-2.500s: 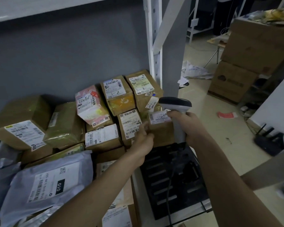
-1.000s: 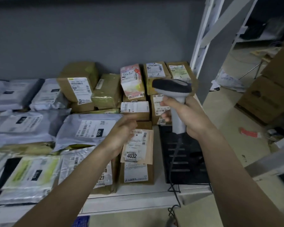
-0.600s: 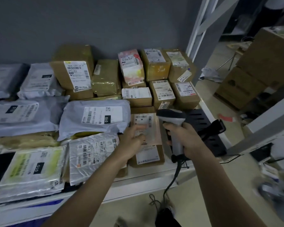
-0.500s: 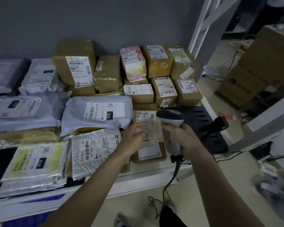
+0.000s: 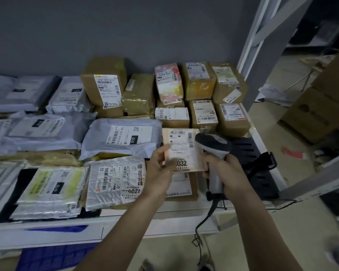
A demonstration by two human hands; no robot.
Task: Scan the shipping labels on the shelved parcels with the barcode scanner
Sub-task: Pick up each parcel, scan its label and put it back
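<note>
At the shelf front, about 5 o'clock of the parcel spread: a flat tan parcel is being presented to the scanner.

Left hand: the left hand is set at the tan parcel's left edge, fingers partly curled against it; the parcel appears tilted up toward the camera, though a full grip cannot be confirmed.

Right hand: the right hand is wrapped closed round the scanner's white handle, the dark head held just at 3 o'clock of the label, its cable hanging below the shelf edge.

Label in hand: barcodes and large digits ending "032" are shown on the label; whether a read has been registered cannot be told, as no beam or indicator is visible.

Parcels left: grey mailers at 9 o'clock, a silver bubble mailer marked 4021 at 7 o'clock, and brown boxes stacked at 12 o'clock lie with labels up. Nothing marks any of them as scanned or unscanned.

Progress: judged as mid-task, one parcel being dealt with and many labels possibly still to be read.

Other: a black slotted rack lies at 3 o'clock on the shelf.
</note>
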